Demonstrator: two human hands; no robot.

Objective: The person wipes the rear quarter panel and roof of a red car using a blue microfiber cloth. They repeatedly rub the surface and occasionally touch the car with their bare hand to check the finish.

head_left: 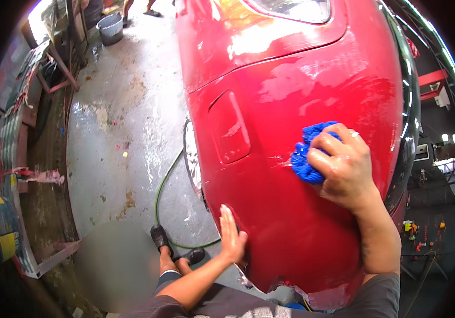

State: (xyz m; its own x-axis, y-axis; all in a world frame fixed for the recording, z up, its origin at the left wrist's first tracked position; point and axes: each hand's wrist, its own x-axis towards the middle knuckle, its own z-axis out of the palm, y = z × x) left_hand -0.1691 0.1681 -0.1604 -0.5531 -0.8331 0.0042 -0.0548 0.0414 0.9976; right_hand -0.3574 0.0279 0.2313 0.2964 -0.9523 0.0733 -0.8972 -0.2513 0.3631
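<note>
The rear side panel of a red car body [286, 222] fills the middle, wet and shiny in places. My right hand [346, 167] is closed around a bunched blue cloth [305, 165], pressed to the panel right of the closed fuel flap [230, 127]. Water or suds glisten on the fingers and on the cloth. Lower left, my left hand [232, 238] rests with stretched fingers against the car's side edge and holds nothing. Whitish wet streaks run over the red paint above the cloth.
A green hose [157, 196] curves over the wet grey floor [127, 175] beside the wheel. A grey bucket [110, 29] stands far left, near another person's feet [152, 12]. Wooden framing [60, 66] lines the left; a dark glossy surface [439, 196] lies right.
</note>
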